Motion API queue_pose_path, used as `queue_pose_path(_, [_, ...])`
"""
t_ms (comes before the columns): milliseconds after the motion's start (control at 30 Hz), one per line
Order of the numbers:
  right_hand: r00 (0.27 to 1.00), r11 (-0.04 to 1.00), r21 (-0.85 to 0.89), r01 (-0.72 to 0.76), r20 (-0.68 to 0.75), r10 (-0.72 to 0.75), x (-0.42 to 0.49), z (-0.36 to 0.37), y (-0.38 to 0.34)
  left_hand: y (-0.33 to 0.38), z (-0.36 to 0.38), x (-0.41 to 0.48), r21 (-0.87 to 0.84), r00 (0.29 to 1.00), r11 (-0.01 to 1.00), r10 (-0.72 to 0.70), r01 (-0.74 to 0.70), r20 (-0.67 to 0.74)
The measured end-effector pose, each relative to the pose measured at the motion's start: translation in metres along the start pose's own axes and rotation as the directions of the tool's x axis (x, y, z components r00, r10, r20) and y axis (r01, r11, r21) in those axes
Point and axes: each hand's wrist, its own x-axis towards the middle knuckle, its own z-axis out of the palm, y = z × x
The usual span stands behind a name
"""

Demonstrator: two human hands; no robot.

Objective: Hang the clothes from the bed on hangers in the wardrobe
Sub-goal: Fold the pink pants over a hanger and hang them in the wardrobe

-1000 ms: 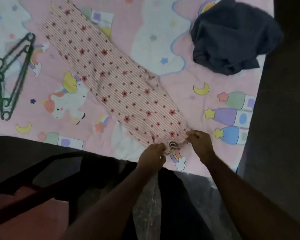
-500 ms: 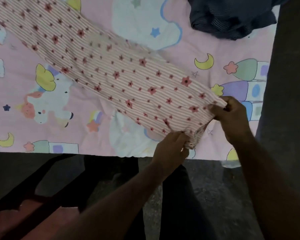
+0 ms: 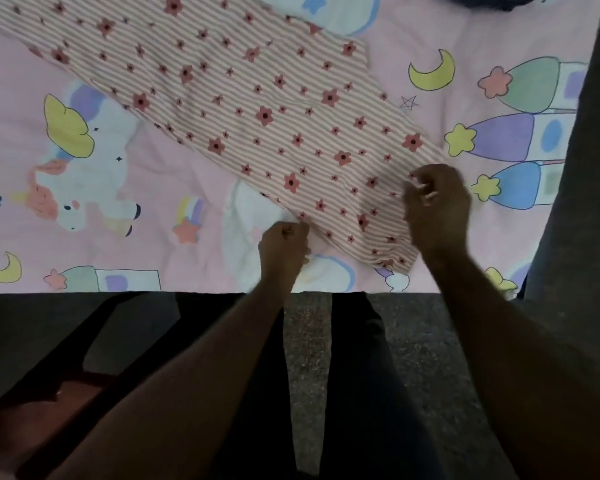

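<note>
Striped garment (image 3: 257, 109): pink-and-white stripes with a red flower print. We find it spread on the bed sheet (image 3: 84, 220), running diagonally from the upper left of the frame down to the lower right of centre. Its lower end lies between the two hands, near the front edge of the bed.

Left hand (image 3: 284, 251): lower centre of the frame, at the garment's lower-left edge. We see its fingers curled tight, gripping the fabric's border where it meets the sheet.

Right hand (image 3: 437, 209): right of centre, over the garment's lower-right corner. Its fingers are curled and pinch a fold of the cloth, which puckers toward them. The tail of the garment hangs out just below this hand.

Bed sheet: pink, printed with unicorns, moons, stars and pastel towers. It fills the upper half of the frame.

Dark garment (image 3: 492, 0): we record only a sliver at the top edge, right of centre, well apart from both hands.

Floor (image 3: 305, 341): dark and speckled, below the bed's edge, seen between the forearms.
</note>
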Motion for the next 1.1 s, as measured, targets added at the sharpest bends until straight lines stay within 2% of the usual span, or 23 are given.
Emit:
queue_pose_path(33, [0.991,0.998,-0.001,0.066,0.112,-0.066,-0.005,0.014,-0.009,0.006,0.0,0.002,-0.098,0.998,0.994,-0.05,0.053,0.035])
queue_pose_path(100, [0.958,0.992,-0.056,0.113,0.271,-0.094,-0.016,0.036,-0.012,0.016,0.003,0.006,-0.145,0.989,0.982,-0.107,0.122,0.106])
queue_pose_path(200, [0.955,0.992,-0.127,0.01,0.294,0.028,-0.035,0.042,0.011,0.025,0.004,0.012,-0.158,0.974,0.973,-0.138,0.166,0.177])
queue_pose_path(300, [0.938,0.983,-0.171,0.066,0.347,-0.003,-0.048,0.033,0.026,0.024,-0.003,0.014,-0.126,0.965,0.976,-0.146,0.176,0.217])
queue_pose_path(400, [0.929,0.987,-0.162,-0.013,0.364,0.072,-0.036,0.029,0.015,0.021,-0.014,0.012,-0.121,0.963,0.978,-0.139,0.17,0.23])
queue_pose_path(467, [0.932,0.985,-0.164,-0.058,0.345,0.113,-0.025,0.032,0.0,0.022,-0.027,0.02,-0.181,0.972,0.969,-0.134,0.169,0.191])
queue_pose_path(500, [0.942,0.987,-0.154,-0.039,0.323,0.088,-0.02,0.035,-0.009,0.023,-0.036,0.026,-0.224,0.981,0.962,-0.128,0.159,0.149])
queue_pose_path(600, [0.957,0.989,-0.08,0.127,0.272,-0.101,-0.005,0.065,-0.051,0.033,-0.077,0.059,-0.367,0.996,0.927,-0.09,0.081,-0.006])
queue_pose_path(733, [0.889,0.941,-0.076,0.329,0.36,-0.282,0.017,0.126,-0.107,0.054,-0.139,0.107,-0.474,0.991,0.88,-0.089,0.031,-0.1])
queue_pose_path(867, [0.857,0.887,-0.17,0.429,0.386,-0.341,0.049,0.184,-0.145,0.088,-0.196,0.152,-0.535,0.988,0.844,-0.069,-0.018,-0.141])
queue_pose_path(967, [0.863,0.859,-0.303,0.413,0.431,-0.262,0.058,0.196,-0.152,0.106,-0.219,0.173,-0.566,0.986,0.822,-0.044,-0.057,-0.164])
queue_pose_path(1100, [0.861,0.767,-0.428,0.478,0.399,-0.314,0.053,0.203,-0.138,0.131,-0.247,0.205,-0.566,0.966,0.815,-0.033,-0.122,-0.255])
